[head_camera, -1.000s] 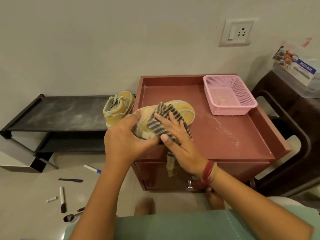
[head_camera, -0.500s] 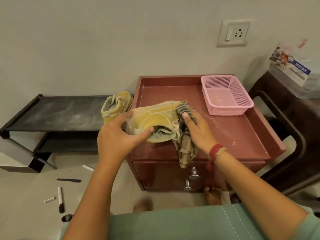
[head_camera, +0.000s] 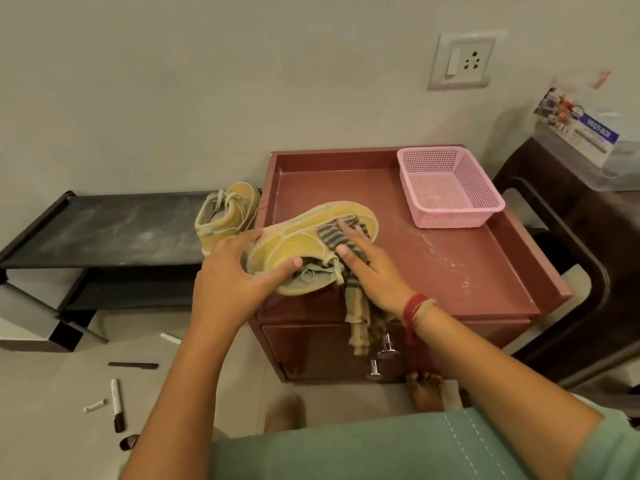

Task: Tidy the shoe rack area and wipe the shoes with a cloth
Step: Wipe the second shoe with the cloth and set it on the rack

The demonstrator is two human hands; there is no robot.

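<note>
pale wall fills the upper half of the frame, with a white socket plate (head_camera: 460,60) at upper right. below it, centre right, sits a dark red counter (head_camera: 450,268) with a raised rim and white dust streaked on its top. a pink basket (head_camera: 453,216) stands in its far right corner, and two metal knobs (head_camera: 388,348) stick out of its front. left of it a dusty black shoe rack (head_camera: 104,230) carries a second shoe (head_camera: 225,216) at its right end, just beside the counter. markers (head_camera: 117,403) lie on the floor at lower left. at the right edge a dark chair (head_camera: 595,271) holds a clear box (head_camera: 581,133); its blue label is too blurred to read.

over the counter's near left corner the left grip (head_camera: 228,282) curls round the heel end of a yellow shoe (head_camera: 304,233) turned on its side. the right grip (head_camera: 374,271) lies flat, fingers straight, pressing a striped cloth (head_camera: 334,237) onto the shoe's toe end. the cloth's loose end hangs over the counter's front edge, just above the knobs.
</note>
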